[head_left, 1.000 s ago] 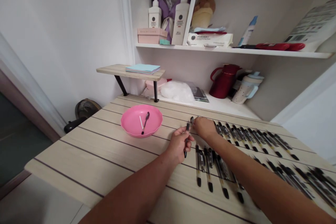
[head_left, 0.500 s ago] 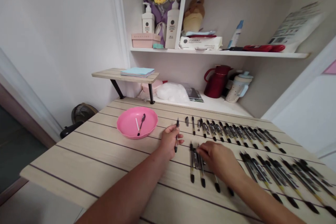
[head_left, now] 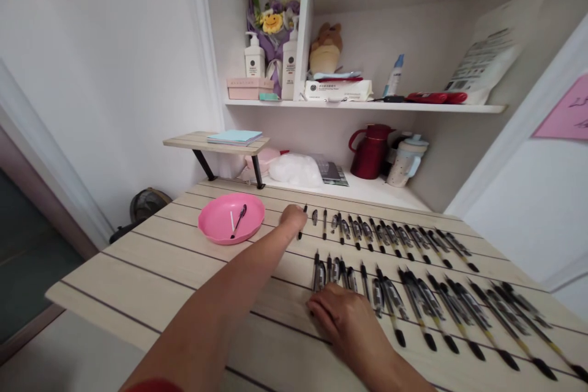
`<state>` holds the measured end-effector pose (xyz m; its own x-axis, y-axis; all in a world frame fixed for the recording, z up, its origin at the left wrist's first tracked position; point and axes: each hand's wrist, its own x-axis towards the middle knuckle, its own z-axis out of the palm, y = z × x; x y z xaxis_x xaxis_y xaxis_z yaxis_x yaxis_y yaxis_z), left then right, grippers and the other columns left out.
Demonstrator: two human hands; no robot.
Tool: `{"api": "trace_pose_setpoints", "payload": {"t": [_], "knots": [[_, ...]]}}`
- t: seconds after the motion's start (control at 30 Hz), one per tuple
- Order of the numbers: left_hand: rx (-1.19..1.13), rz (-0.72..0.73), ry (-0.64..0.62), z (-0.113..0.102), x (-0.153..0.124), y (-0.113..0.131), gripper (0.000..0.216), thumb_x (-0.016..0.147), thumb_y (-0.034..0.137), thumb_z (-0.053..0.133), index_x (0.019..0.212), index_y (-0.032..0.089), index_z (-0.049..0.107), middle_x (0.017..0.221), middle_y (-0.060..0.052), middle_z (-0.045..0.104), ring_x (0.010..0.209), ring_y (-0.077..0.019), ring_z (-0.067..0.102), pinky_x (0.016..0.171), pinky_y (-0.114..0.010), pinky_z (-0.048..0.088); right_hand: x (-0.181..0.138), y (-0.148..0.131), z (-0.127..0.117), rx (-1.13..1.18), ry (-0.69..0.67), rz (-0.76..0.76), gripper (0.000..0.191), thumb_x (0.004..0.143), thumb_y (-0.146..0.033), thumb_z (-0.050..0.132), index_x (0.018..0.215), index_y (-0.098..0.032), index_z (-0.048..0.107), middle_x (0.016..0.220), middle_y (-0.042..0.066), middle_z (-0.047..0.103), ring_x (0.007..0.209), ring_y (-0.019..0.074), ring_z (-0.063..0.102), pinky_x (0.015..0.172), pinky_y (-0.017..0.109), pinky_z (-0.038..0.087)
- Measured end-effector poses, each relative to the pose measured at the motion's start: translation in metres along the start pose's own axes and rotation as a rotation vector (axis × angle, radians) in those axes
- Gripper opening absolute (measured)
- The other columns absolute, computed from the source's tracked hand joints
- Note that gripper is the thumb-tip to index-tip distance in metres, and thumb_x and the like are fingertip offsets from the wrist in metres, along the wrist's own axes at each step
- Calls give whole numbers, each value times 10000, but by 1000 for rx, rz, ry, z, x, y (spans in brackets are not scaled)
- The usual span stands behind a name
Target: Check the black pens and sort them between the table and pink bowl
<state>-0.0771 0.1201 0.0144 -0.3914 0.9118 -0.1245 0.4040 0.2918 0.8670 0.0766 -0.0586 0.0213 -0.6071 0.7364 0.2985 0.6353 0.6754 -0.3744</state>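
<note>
- Pens (head_left: 384, 290), two rows, spread over the pale striped table (head_left: 151, 269): one row right of the pink bowl (head_left: 214, 214), the other right of it and nearer the wearer. Narrow points up-row, black ends towards the wearer. Judged light, stiff, smooth-barrelled, apt to roll; points the delicate part.
- Pink bowl, my landmark: wavy rim, looks like thin plastic; rim the likely grip.
- Right hand (head_left: 342, 318): right of the bowl and nearer the wearer, low over the left end of the near row. Fingers bent and bunched; tips hidden underneath, so cannot tell whether they pinch anything.
- Left hand (head_left: 293, 217): just right of the bowl, back of hand showing, fingers pinching one pen about its middle.
- Pinched pen (head_left: 300, 234): between bowl and far row, both ends showing. Mid-barrel seems the sound hold, clear of the point.
- Bowl pen (head_left: 238, 222): inside the bowl, lying aslant.
- Caps (head_left: 315, 217): right of the bowl, among the pens. Small, hard, probably slippery; best nipped by the sides.
- White stick (head_left: 232, 220): in the bowl, beside its pen. Seems very light; fingertips only.
</note>
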Motion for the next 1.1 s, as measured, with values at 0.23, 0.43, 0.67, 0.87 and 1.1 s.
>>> {"api": "trace_pose_setpoints", "payload": {"t": [0.23,0.43,0.67,0.87,1.1], "knots": [[335,75,-27,15,21,15,191,630,201,627,816,173,657,905,-89,674,867,-191,612,666,-218,432,-2,1,-3,-11,-2,24,274,865,-264,379,730,-211,611,712,25,607,674,135,574,610,231,350],[488,81,-32,24,28,21,282,655,261,616,911,148,650,951,-125,663,879,-217,615,653,-238,447,-1,0,-8,-22,-24,62,271,856,-258,396,693,-214,608,711,13,616,650,128,572,581,228,332],[562,84,-41,27,26,24,313,651,262,615,937,138,651,981,-151,650,933,-224,597,687,-239,445,1,-1,-9,-19,-57,84,275,854,-265,399,683,-206,606,713,17,619,646,125,568,570,228,315],[556,101,-77,24,22,25,266,702,276,611,922,128,636,1004,-143,628,933,-222,585,739,-284,451,2,0,-8,-13,-56,85,290,860,-275,383,682,-202,601,721,21,615,667,128,568,579,231,314],[490,132,-100,9,15,24,307,831,316,480,1086,149,513,1085,-78,535,929,-172,541,785,-372,462,-1,4,-6,11,-52,60,287,865,-274,368,715,-206,603,735,26,617,704,136,579,616,230,342]]}}
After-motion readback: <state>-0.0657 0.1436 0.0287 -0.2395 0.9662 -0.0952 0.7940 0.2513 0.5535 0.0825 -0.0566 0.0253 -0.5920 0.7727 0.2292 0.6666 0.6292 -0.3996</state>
